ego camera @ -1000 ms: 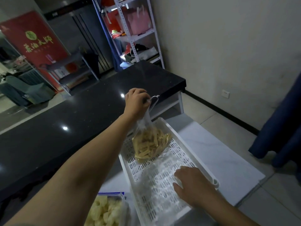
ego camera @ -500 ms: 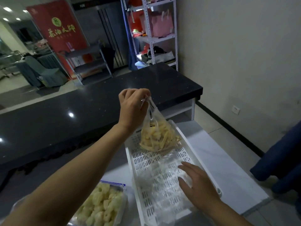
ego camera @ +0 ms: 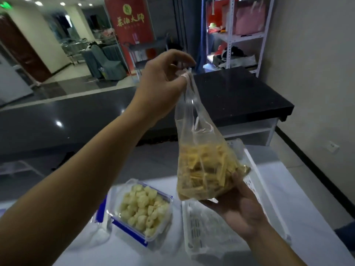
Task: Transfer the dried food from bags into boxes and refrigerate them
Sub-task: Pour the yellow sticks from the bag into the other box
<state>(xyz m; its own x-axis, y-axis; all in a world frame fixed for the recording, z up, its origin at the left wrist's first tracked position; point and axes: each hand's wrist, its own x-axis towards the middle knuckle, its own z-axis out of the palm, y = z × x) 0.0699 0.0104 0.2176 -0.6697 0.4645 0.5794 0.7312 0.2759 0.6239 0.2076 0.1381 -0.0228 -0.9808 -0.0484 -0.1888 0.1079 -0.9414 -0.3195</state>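
A clear plastic bag (ego camera: 201,162) of yellow dried strips hangs in the air above the white table. My left hand (ego camera: 165,77) pinches the bag's top handles. My right hand (ego camera: 238,206) cups the bag's bottom from below, palm up. Under the bag lies a white perforated tray (ego camera: 199,233). Left of the tray stands an open clear box (ego camera: 142,208) with blue clips, filled with pale puffed pieces.
The white table (ego camera: 299,189) carries the tray and box. A black counter (ego camera: 240,96) runs behind it. A metal shelf rack (ego camera: 236,35) stands at the back right, and a red banner (ego camera: 132,22) at the back centre. The wall is on the right.
My left hand has lifted the bag up out of the tray. My right hand has left the tray and come under the bag's bottom. The view has swung left.
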